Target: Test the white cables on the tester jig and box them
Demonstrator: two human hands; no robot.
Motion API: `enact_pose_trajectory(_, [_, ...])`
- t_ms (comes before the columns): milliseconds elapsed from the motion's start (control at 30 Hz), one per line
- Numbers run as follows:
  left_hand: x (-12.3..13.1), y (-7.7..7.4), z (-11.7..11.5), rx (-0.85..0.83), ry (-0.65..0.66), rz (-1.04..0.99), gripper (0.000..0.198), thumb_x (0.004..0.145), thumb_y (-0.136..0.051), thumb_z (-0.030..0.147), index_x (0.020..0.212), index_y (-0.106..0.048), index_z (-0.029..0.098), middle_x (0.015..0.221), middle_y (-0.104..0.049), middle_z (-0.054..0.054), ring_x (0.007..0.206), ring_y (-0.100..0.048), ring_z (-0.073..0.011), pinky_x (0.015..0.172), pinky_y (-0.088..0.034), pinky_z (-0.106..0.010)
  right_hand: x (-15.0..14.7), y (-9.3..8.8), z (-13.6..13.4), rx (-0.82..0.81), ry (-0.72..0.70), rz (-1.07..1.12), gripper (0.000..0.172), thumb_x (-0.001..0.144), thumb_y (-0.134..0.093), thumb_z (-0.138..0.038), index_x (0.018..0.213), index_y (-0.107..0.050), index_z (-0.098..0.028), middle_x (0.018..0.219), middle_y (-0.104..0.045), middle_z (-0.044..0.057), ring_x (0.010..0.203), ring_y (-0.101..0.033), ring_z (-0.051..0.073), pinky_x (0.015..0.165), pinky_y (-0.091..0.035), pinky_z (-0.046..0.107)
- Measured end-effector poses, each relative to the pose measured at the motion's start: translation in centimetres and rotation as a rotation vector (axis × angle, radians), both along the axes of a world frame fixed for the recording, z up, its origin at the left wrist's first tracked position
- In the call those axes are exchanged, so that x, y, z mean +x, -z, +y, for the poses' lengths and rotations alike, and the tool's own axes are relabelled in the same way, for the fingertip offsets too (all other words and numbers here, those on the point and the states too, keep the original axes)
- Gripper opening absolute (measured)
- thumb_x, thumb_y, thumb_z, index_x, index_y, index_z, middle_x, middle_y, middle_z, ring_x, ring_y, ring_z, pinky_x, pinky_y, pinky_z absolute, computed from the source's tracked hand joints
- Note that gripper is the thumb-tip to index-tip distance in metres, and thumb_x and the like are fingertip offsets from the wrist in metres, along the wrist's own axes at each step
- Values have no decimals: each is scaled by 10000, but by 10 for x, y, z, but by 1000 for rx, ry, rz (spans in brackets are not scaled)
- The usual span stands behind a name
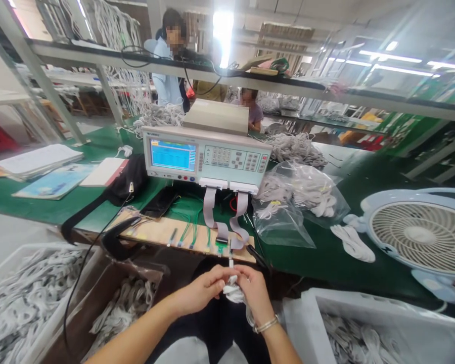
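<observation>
A small bundle of white cable (233, 293) is held between my two hands in front of the bench edge. My left hand (205, 290) pinches it from the left, thumb and forefinger close together. From the other side my right hand (255, 289) has its fingers closed round the bundle. Just above the fingertips, a white cable plug (231, 263) points at the wooden board (151, 231); whether it is seated in a socket there I cannot tell. Grey ribbon cables (210, 207) run from the board's small green circuit board (220, 247) up to the tester (208, 156), whose screen is lit.
White bins of bundled cables stand left (7, 258) and right (314, 308), with a cable-filled box (151, 275) between. A fan (417, 235), bagged cables (288, 202), a black bag (132, 177) and papers (38, 159) lie on the green bench. Two people are beyond the shelf.
</observation>
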State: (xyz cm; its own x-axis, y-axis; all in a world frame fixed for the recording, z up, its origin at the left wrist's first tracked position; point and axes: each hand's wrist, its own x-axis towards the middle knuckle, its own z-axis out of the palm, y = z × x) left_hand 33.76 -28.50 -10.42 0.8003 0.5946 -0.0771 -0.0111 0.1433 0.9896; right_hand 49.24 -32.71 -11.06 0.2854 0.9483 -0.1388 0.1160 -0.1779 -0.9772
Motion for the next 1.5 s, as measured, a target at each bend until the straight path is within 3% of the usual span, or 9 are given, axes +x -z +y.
enact_pose_trajectory(167, [-1, 3, 5, -142, -85, -113, 209, 722, -525, 351, 820, -511, 167, 707, -443, 18, 636, -400, -81, 583, -339, -189, -2, 1, 8, -57, -34, 221, 181, 634, -619, -298, 661, -650, -122, 534, -606, 15, 474, -505, 121, 459, -372, 220])
enact_pose_trajectory(300, [3, 6, 5, -207, -193, -187, 247, 702, -544, 382, 817, -498, 167, 785, -485, -10, 661, -423, -90, 557, -340, -179, -8, 5, 10, -89, 54, 392, 192, 608, -641, -301, 667, -639, -118, 544, -603, 16, 456, -502, 116, 445, -377, 219])
enact_pose_trajectory(433, [1, -8, 9, -182, -51, -146, 442, 709, -514, 429, 1091, -451, 216, 892, -494, -35, 663, -446, -98, 554, -365, -190, -8, 8, 8, -58, 49, 400, 242, 611, -639, -320, 750, -643, -122, 612, -628, 35, 503, -534, 144, 482, -407, 246])
enact_pose_trajectory(633, [-4, -27, 7, 56, 155, -25, 399, 729, -475, 431, 1073, -524, 236, 1030, -456, -68, 719, -477, -127, 630, -412, -238, 3, 7, 2, -77, -45, 370, 150, 586, -655, -235, 705, -638, -145, 601, -631, 12, 534, -547, 146, 502, -407, 233])
enact_pose_trajectory(733, [0, -14, 4, -93, 35, -101, 357, 694, -542, 406, 968, -572, 179, 893, -512, -53, 692, -497, -118, 677, -411, -264, 4, 6, -1, -97, -55, 361, 179, 595, -660, -271, 726, -643, -150, 627, -646, 21, 554, -564, 154, 521, -417, 240])
enact_pose_trajectory(933, [2, 28, 2, -458, -481, -74, 275, 591, -662, 343, 708, -544, 124, 629, -521, 13, 527, -464, -55, 519, -403, -177, 2, 5, -4, -19, -124, 178, 295, 626, -638, -349, 828, -654, -135, 716, -661, 65, 686, -586, 201, 680, -432, 312])
enact_pose_trajectory(1067, [0, 37, 3, -602, -520, -95, 259, 595, -668, 323, 646, -502, 130, 569, -513, 26, 447, -427, -21, 438, -372, -126, 4, 4, -2, -3, -120, 53, 305, 630, -635, -346, 843, -655, -127, 740, -664, 82, 705, -586, 218, 712, -427, 344])
enact_pose_trajectory(1233, [1, 27, 7, -713, -452, -164, 240, 608, -667, 304, 665, -552, 102, 615, -549, -3, 512, -488, -21, 548, -433, -125, 6, 2, 3, 2, -89, 115, 314, 616, -649, -352, 841, -646, -133, 769, -664, 88, 750, -592, 232, 715, -438, 341])
enact_pose_trajectory(1500, [13, 28, 9, -619, -515, -56, 250, 596, -655, 313, 589, -512, 108, 494, -526, 13, 404, -455, -26, 427, -378, -124, 11, 4, 5, -27, -158, 215, 281, 646, -635, -346, 846, -632, -149, 654, -647, 44, 619, -579, 168, 585, -439, 259])
